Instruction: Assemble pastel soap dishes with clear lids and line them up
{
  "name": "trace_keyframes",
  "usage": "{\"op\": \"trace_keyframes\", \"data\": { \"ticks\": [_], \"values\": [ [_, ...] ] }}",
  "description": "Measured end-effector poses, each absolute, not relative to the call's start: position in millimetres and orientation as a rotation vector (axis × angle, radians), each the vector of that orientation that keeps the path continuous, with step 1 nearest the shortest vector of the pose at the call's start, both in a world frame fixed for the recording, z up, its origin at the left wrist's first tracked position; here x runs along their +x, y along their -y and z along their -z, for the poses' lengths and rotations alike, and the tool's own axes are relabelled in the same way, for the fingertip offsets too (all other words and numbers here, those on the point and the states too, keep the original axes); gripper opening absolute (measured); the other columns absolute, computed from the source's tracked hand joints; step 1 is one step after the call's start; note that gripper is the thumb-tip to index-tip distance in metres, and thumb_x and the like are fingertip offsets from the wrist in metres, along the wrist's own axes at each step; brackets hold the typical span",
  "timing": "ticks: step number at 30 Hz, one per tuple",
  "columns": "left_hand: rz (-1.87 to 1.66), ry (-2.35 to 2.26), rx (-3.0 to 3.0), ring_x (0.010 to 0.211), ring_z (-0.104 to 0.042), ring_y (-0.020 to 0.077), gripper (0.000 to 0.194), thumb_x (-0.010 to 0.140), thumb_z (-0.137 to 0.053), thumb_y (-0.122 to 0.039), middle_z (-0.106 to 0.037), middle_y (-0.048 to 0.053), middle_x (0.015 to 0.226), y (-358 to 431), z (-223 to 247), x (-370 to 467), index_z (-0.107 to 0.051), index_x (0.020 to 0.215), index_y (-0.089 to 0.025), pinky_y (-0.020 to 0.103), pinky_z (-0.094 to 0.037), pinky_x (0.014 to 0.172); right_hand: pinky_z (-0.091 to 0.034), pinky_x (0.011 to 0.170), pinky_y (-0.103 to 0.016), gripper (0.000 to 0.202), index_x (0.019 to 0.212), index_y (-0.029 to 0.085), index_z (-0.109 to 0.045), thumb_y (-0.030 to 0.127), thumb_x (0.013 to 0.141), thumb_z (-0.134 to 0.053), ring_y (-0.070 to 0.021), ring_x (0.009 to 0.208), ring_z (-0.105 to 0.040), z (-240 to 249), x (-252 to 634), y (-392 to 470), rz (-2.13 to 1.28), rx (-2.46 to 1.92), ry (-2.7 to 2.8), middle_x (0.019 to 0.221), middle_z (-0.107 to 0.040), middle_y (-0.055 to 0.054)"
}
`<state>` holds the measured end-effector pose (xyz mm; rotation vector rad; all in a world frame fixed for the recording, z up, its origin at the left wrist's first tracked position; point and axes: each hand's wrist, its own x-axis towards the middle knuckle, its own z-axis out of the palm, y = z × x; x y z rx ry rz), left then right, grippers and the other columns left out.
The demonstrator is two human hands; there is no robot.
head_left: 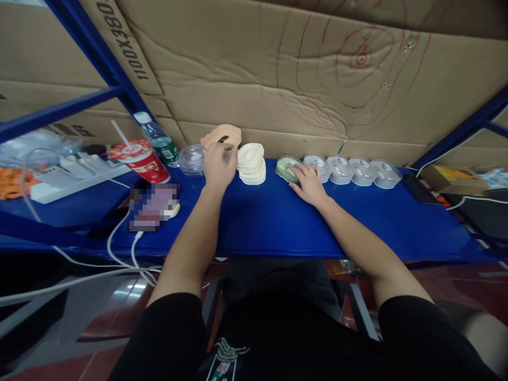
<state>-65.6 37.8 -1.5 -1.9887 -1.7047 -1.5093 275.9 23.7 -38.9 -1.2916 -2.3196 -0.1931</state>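
My left hand (219, 168) is raised at a peach-coloured shallow container (228, 132) by the cardboard. Its fingers are bent together, slightly blurred, and whatever they may hold is hidden. Just right of it stands a stack of cream-coloured shallow trays (252, 165). My right hand (311, 184) lies with fingers spread on the edge of a green oval case (286, 168) with a clear lid. Beyond those fingers begins a row of several grey oval cases (340, 170) with clear lids and round labels.
Left on the blue table (278, 227) are clear round lids (191, 160), a water bottle (159, 138), a red drink cup (143, 161) and a blurred-out item (153, 207). White cables (115, 246) hang over the front edge. Cardboard (238, 63) walls the back.
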Motion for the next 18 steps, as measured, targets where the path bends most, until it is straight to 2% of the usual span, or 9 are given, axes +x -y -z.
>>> {"op": "trace_keyframes", "data": {
  "ticks": [2,5,8,11,14,16,18],
  "values": [
    [1.318,1.705,-2.192,0.138,-0.064,0.0314,0.031,0.101,-0.063,-0.043,-0.074,0.012,0.135,-35,5,-51,-0.072,0.122,-0.022,0.048,-0.052,0.117,-0.026,0.129,-0.066,0.052,0.154,0.020,-0.063,0.028,0.103,-0.057,-0.0400,0.151,-0.049,38,280,-21,0.207,-1.237,2.336,0.163,-0.060,-0.015],
    [1.038,1.825,-2.353,0.140,-0.064,0.0360,0.044,0.099,-0.066,-0.044,-0.064,0.016,0.155,-30,11,-36,-0.071,0.136,-0.020,0.051,-0.052,0.118,-0.022,0.131,-0.069,0.046,0.141,0.023,-0.073,0.018,0.103,-0.048,-0.0372,0.146,-0.056,37,287,-20,0.172,-1.216,2.346,0.152,-0.070,-0.012],
    [0.934,1.881,-2.400,0.140,-0.063,0.0367,0.044,0.101,-0.062,-0.037,-0.062,0.018,0.158,-30,16,-34,-0.069,0.139,-0.016,0.053,-0.051,0.119,-0.018,0.129,-0.078,0.053,0.147,0.026,-0.070,0.016,0.101,-0.046,-0.0410,0.150,-0.053,40,289,-21,0.139,-1.261,2.368,0.159,-0.066,-0.011],
    [0.999,1.837,-2.405,0.138,-0.065,0.0328,0.035,0.101,-0.060,-0.030,-0.069,0.016,0.146,-33,18,-36,-0.071,0.131,-0.017,0.048,-0.051,0.120,-0.015,0.129,-0.081,0.061,0.162,0.022,-0.057,0.024,0.101,-0.054,-0.0477,0.161,-0.038,43,285,-20,0.141,-1.319,2.416,0.174,-0.049,-0.014],
    [1.111,1.755,-2.395,0.133,-0.067,0.0312,0.028,0.098,-0.064,-0.029,-0.072,0.014,0.139,-32,15,-35,-0.072,0.122,-0.019,0.047,-0.054,0.117,-0.015,0.131,-0.081,0.064,0.166,0.021,-0.051,0.034,0.103,-0.056,-0.0486,0.166,-0.030,43,281,-18,0.123,-1.325,2.425,0.180,-0.039,-0.015],
    [1.171,1.679,-2.400,0.129,-0.069,0.0300,0.024,0.097,-0.065,-0.029,-0.073,0.013,0.136,-27,9,-31,-0.072,0.118,-0.020,0.046,-0.057,0.113,-0.018,0.132,-0.078,0.063,0.167,0.024,-0.048,0.042,0.107,-0.053,-0.0461,0.164,-0.034,41,282,-16,0.090,-1.278,2.372,0.177,-0.043,-0.015],
    [1.200,1.592,-2.440,0.121,-0.071,0.0280,0.023,0.096,-0.066,-0.030,-0.074,0.012,0.134,-18,2,-24,-0.072,0.116,-0.020,0.043,-0.059,0.106,-0.029,0.131,-0.073,0.065,0.170,0.025,-0.041,0.049,0.110,-0.046,-0.0422,0.158,-0.045,39,284,-15,0.036,-1.201,2.259,0.171,-0.051,-0.016]
  ]
}}
